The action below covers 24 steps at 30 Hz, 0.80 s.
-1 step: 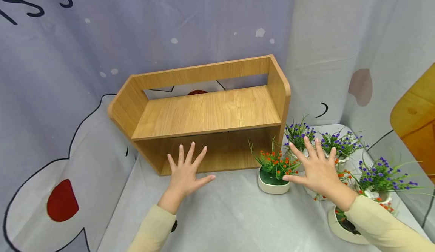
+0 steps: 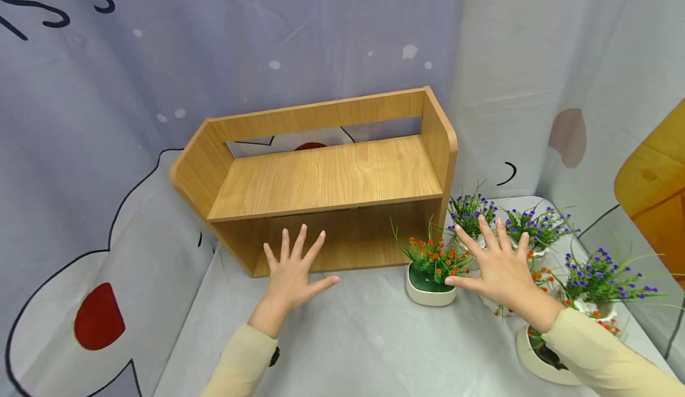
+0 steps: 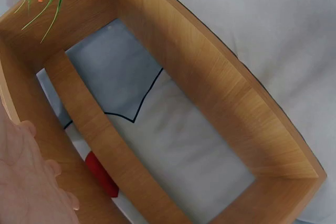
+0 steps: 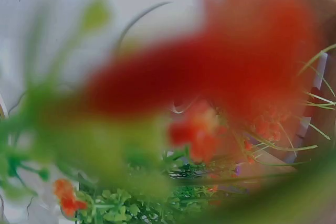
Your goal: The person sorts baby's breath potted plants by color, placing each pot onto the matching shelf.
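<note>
In the head view my left hand (image 2: 289, 281) is spread with straight fingers before the lower opening of a wooden two-tier shelf (image 2: 326, 177), holding nothing. The left wrist view shows the shelf's boards (image 3: 173, 40) close by, with part of the hand at the left edge. My right hand (image 2: 500, 269), also spread and holding nothing, is over several potted artificial plants. Left of its thumb stands an orange-flowered plant (image 2: 436, 260) in a white oval pot (image 2: 428, 296). Blurred red petals (image 4: 173, 72) fill much of the right wrist view; whether the hand touches them I cannot tell.
Purple-flowered plants (image 2: 537, 226) stand beside the shelf's right end, with another purple one (image 2: 602, 275) farther right. A white pot (image 2: 535, 361) sits partly under the right sleeve. Printed curtains (image 2: 332, 40) hang behind the pale tabletop (image 2: 353, 337).
</note>
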### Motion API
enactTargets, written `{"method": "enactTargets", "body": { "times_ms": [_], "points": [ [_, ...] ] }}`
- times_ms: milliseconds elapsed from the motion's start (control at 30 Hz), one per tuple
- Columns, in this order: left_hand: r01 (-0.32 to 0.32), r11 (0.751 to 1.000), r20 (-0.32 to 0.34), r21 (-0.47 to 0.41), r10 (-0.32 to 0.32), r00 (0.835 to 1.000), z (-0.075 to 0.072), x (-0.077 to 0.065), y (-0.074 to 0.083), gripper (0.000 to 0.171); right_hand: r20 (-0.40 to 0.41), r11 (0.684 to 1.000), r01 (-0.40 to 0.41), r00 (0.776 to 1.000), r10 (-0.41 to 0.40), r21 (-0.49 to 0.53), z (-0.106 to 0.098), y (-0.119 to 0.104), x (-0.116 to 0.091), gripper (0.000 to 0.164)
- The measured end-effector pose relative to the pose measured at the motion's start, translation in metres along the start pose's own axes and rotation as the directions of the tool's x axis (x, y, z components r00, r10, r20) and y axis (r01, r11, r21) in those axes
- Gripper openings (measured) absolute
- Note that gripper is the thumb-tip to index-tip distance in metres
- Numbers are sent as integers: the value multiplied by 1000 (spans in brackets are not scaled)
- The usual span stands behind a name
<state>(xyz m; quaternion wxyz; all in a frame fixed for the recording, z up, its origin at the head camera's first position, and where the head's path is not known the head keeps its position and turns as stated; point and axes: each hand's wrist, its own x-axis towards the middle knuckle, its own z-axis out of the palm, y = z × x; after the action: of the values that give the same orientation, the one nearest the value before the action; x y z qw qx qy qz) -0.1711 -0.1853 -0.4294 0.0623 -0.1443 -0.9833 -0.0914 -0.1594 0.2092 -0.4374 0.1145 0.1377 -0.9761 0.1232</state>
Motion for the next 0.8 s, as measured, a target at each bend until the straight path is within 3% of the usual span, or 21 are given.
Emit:
{"method": "enactTargets", "body": {
  "times_ms": [333, 567, 800],
  "points": [
    [-13, 1000, -34, 8, 13, 999, 0, -4, -5, 91, -5, 1000, -2, 1000, 2, 8, -2, -5, -5, 101],
    [-11, 1000, -60, 10, 12, 998, 1, -6, -8, 91, -51, 999, 30, 998, -29, 25, -4, -10, -13, 102],
    [-7, 1000, -153, 15, 9, 988, -3, -10, -14, 89, -134, 994, 71, 989, -59, 84, -8, -22, -18, 103]
  ]
}}
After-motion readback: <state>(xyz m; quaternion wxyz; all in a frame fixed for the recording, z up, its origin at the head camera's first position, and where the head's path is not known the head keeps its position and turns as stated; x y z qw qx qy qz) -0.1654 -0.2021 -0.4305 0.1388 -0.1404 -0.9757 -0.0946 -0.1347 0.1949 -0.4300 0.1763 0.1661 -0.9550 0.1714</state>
